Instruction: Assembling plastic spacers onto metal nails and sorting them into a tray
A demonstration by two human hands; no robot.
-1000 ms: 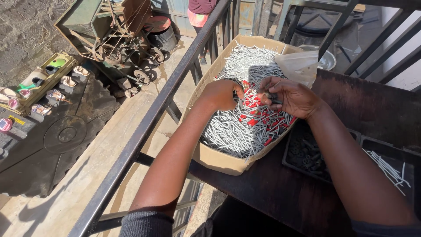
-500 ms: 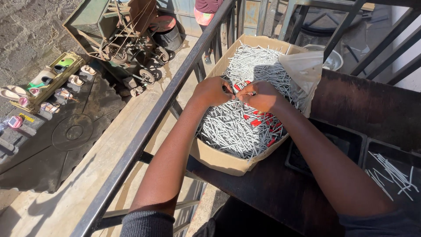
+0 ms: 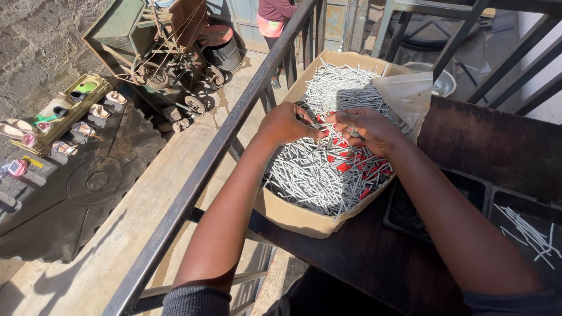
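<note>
A cardboard box (image 3: 293,215) stands on a dark table, heaped with several silver nails (image 3: 316,175) over a red lining. My left hand (image 3: 287,122) and my right hand (image 3: 366,129) meet above the middle of the heap. Both have their fingers curled around a few nails, pinched between them. A clear plastic bag (image 3: 407,96) hangs over the box's far right edge.
Dark trays (image 3: 462,187) sit right of the box, one with a few loose nails (image 3: 530,231). A metal railing (image 3: 222,146) runs diagonally at my left. Far below lie a cart (image 3: 175,52), shoes on display (image 3: 64,117) and a standing person (image 3: 272,17).
Both hands have shifted a little toward the far end of the box and stayed together over the nails. The view has tilted slightly.
</note>
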